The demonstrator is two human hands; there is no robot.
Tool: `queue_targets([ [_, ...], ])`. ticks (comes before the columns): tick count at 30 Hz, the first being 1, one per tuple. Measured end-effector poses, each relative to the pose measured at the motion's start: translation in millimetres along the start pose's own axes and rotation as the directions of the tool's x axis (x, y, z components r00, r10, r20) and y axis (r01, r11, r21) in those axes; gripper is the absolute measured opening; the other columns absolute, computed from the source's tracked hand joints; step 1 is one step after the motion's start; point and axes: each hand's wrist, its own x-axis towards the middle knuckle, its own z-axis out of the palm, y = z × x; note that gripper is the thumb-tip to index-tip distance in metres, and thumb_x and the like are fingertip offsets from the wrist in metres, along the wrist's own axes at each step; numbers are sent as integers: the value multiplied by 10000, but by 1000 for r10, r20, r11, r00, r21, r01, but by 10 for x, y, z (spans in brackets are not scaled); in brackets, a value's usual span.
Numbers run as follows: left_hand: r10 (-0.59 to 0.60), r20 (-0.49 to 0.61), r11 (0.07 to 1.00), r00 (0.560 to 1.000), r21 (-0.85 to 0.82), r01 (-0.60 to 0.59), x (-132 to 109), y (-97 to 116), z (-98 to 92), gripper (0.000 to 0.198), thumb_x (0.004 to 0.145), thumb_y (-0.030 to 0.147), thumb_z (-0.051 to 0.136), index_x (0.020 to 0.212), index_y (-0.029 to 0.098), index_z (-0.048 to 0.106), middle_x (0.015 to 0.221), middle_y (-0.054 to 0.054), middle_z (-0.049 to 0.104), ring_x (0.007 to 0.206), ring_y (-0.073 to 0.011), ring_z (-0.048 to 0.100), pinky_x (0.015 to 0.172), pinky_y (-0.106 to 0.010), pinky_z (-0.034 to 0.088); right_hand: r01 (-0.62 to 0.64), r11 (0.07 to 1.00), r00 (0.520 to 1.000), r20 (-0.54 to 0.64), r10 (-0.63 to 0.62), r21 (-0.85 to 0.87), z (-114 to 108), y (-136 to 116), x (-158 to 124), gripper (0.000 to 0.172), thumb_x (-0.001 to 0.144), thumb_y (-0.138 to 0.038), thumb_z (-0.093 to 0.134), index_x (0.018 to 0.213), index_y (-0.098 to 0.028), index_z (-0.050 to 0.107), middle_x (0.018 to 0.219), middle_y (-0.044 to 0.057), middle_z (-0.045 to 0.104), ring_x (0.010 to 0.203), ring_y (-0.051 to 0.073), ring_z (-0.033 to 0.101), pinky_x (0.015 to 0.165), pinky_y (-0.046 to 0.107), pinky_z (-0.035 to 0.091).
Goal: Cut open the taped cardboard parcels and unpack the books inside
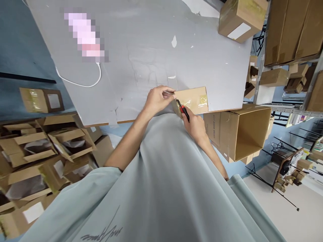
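A small cardboard box with clear yellowish tape lies on its side at the front edge of the grey table. My right hand is closed around a red and black utility knife, its tip at the taped left end of the box. Thumb and fingers of my left hand pinch the box's upper left corner. What lies between those fingers is partly hidden.
A white cable runs from a blurred item on the table. Another taped box stands at the far right corner. Below the right edge sits a large open carton; several open boxes are stacked at left. Shelving stands right.
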Motion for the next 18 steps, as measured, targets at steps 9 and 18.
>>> queue_targets([
  [9,-29,-75,997,997,64,34,-52,128,38,232,903,303,814,1113,245,892,1187,-47,868,985,-269,828,946,-405,672,-36,991,999,-13,35,-130,70,-284,3,571,1185,-304,351,1719,-153,487,1136,223,862,1061,379,838,921,480,642],
  [18,-23,-119,992,993,120,37,-53,107,77,222,903,293,792,1092,268,904,1153,-26,869,997,-270,826,912,-376,642,-39,994,999,3,39,-99,220,-151,-143,572,1177,-321,410,1730,-203,498,1046,214,852,1021,397,842,908,522,654],
])
